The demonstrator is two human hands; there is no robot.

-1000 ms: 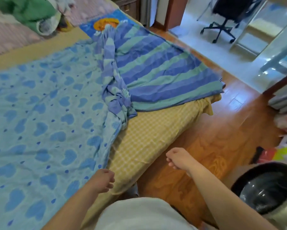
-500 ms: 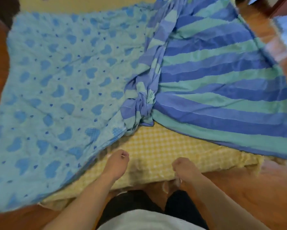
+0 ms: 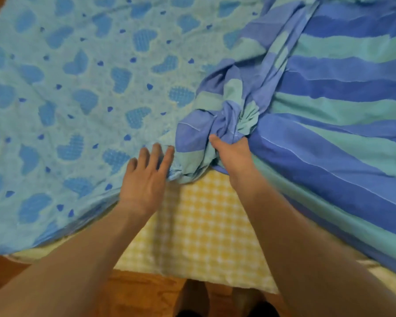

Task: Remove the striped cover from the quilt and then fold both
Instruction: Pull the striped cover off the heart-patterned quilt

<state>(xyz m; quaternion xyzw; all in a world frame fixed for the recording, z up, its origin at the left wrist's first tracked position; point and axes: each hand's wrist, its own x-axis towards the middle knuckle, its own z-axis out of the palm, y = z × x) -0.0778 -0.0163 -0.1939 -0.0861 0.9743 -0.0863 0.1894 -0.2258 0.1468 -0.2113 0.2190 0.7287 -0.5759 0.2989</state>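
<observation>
A light blue quilt (image 3: pixel 82 92) printed with blue hearts lies spread over the left of the bed. The striped cover (image 3: pixel 343 92), blue and green, spreads over the right, and its bunched edge (image 3: pixel 229 110) lies where the two meet. My right hand (image 3: pixel 232 154) grips that bunched striped cloth, its fingers buried in the folds. My left hand (image 3: pixel 144 175) rests flat, fingers straight, on the quilt's near edge right beside the bunch.
A yellow checked sheet (image 3: pixel 204 225) covers the mattress below the two cloths, ending at the near bed edge. Wooden floor (image 3: pixel 146 296) shows under that edge, with my legs and feet at the bottom of the view.
Both hands have reached forward from the bed's edge onto the cloth. The right hand has taken hold of the bunched striped cover, and the left has landed on the quilt's edge.
</observation>
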